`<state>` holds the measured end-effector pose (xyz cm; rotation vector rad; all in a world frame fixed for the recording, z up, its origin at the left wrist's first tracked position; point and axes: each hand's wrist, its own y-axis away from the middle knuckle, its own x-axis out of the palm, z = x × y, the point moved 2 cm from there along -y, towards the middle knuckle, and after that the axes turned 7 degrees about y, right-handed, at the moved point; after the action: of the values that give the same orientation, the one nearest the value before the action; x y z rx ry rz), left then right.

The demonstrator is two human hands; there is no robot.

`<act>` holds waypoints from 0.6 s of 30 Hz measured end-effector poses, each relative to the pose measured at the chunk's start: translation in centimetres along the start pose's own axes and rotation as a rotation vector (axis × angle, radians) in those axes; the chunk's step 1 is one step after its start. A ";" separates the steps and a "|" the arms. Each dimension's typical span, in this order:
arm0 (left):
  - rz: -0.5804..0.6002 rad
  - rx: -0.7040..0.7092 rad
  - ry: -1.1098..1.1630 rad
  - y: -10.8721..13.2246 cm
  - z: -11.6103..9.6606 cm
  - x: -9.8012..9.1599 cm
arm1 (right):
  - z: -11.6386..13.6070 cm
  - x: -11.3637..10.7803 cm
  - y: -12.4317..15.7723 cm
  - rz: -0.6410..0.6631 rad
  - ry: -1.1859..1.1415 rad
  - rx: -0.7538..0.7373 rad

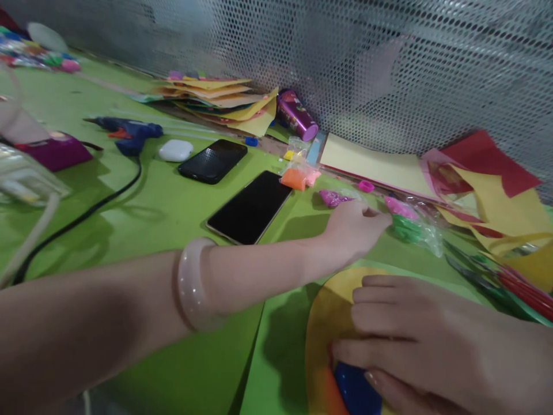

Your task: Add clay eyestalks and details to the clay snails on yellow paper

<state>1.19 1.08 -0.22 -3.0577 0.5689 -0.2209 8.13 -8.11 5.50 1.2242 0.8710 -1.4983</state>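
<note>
My left hand (354, 227) reaches across the green table to a clear plastic packet (412, 227) holding green and pink bits, and its fingers close on the packet's edge. A pale pink bangle (193, 285) sits on that forearm. My right hand (415, 340) lies flat, fingers together, on a round yellow paper piece (328, 323) with orange and blue parts near the front edge.
Two black phones (253, 207) (213, 160) lie mid-table beside a white case (175, 150) and a blue glue gun (129, 132) with a black cord. Small bags of orange and pink bits (298, 176), a purple tube (297, 115), coloured paper stacks (224, 101) and scissors (496, 282) lie along the mesh wall.
</note>
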 end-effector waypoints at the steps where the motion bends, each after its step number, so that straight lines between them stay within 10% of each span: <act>1: 0.002 0.001 0.001 0.0 0.0 0.0 | 0.0 0.0 0.1 0.007 -0.011 0.015; 18: -0.007 0.010 0.011 0.0 0.3 0.0 | -0.6 0.2 -0.3 -0.004 -0.336 0.155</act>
<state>1.23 1.07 -0.49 -3.0515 0.5559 -0.2401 8.01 -7.48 5.15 1.0371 0.5420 -1.7385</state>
